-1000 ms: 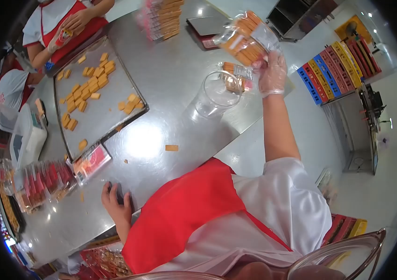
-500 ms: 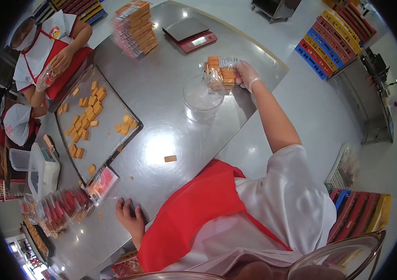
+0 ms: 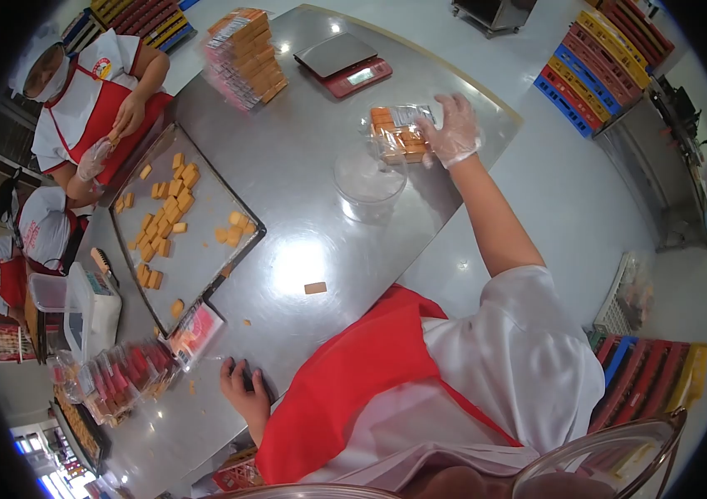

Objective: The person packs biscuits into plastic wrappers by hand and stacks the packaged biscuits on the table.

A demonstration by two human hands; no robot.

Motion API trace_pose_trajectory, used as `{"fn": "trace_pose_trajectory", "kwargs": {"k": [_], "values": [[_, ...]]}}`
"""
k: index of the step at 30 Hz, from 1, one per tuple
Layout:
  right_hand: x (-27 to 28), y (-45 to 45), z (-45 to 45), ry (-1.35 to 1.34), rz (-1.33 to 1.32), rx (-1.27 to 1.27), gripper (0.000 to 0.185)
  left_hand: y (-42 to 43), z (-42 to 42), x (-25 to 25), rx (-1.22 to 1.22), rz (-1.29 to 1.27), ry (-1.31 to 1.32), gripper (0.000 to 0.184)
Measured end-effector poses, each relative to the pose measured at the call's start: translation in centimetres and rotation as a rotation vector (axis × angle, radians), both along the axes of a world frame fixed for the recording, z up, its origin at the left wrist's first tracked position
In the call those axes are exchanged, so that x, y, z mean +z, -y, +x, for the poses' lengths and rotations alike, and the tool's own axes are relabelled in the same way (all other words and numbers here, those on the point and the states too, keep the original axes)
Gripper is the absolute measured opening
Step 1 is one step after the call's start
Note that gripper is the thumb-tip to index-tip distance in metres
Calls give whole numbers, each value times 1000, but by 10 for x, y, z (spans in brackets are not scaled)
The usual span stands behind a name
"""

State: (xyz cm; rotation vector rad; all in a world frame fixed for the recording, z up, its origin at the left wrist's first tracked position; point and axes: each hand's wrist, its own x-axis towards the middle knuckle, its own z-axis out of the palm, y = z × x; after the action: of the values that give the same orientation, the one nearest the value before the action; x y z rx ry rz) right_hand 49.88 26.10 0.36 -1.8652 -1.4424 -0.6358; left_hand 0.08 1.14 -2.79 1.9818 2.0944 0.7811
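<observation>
My right hand point(image 3: 455, 133), in a clear plastic glove, is open with its fingers spread at the right side of a clear pack of orange-brown biscuits point(image 3: 385, 125). Whether thumb or fingertips still touch the pack I cannot tell. In front of the pack, partly overlapping it, stands a round see-through tub point(image 3: 370, 185). At the table's near edge my bare left hand point(image 3: 245, 395) rests on the metal, fingers apart and holding nothing. A small flat brown piece point(image 3: 315, 288) lies on the table between my hands.
A tray of loose biscuits point(image 3: 217, 287) lies left, with red-and-clear packets point(image 3: 120, 378) and a white scale point(image 3: 94, 309) nearby. Farther back are stacked packs point(image 3: 249, 58) and a red scale point(image 3: 360, 79). A co-worker point(image 3: 104, 100) handles something across the tray.
My right hand has let go of the biscuit pack and spread its fingers. My left hand stays at the table edge. The whole view has shifted slightly, and the co-worker's hands have moved lower.
</observation>
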Motion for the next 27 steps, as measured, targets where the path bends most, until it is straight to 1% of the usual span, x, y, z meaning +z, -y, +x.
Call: {"fn": "trace_pose_trajectory", "kwargs": {"k": [3,6,9,10,11,13,14,15,16,17,19,20,21,22,24,26,27], "values": [[24,3,-25,242,-183,341,38,1,-4,-1,-8,-9,2,30],[16,2,-50,316,-572,461,37,1,-2,0,-13,-1,21,30],[-13,-31,-45,276,-530,355,41,-2,0,-4,-9,33,-29,30],[-44,-61,-17,298,-423,493,45,-1,-2,-4,11,42,-61,30],[-42,-75,-10,332,-483,472,49,-2,0,0,22,67,-59,32],[-41,-106,4,241,-392,546,49,-4,0,3,38,87,-30,34],[-23,-106,-1,159,-344,630,49,-5,0,5,30,97,-1,33],[-25,-118,4,188,-351,602,50,-5,0,7,33,93,-8,31],[-15,-115,-4,70,-387,632,52,-4,-1,11,26,85,-16,30],[13,-102,-21,43,-544,629,54,-2,-3,14,31,106,-9,29],[-23,-123,6,183,-473,502,52,3,-3,20,11,145,11,27],[-11,-116,3,88,-538,565,51,6,-4,21,26,180,76,26],[13,-110,0,-7,-607,617,50,7,-6,18,30,217,143,25],[53,-90,-33,-324,-736,422,48,2,-11,7,31,245,215,24],[43,-120,13,-313,-507,538,49,-8,-21,8,61,290,187,21],[71,-106,5,-277,-315,610,47,-24,-31,13,94,313,167,19],[108,-73,-30,-255,-233,625,44,-38,-35,17,112,320,157,18]]}}
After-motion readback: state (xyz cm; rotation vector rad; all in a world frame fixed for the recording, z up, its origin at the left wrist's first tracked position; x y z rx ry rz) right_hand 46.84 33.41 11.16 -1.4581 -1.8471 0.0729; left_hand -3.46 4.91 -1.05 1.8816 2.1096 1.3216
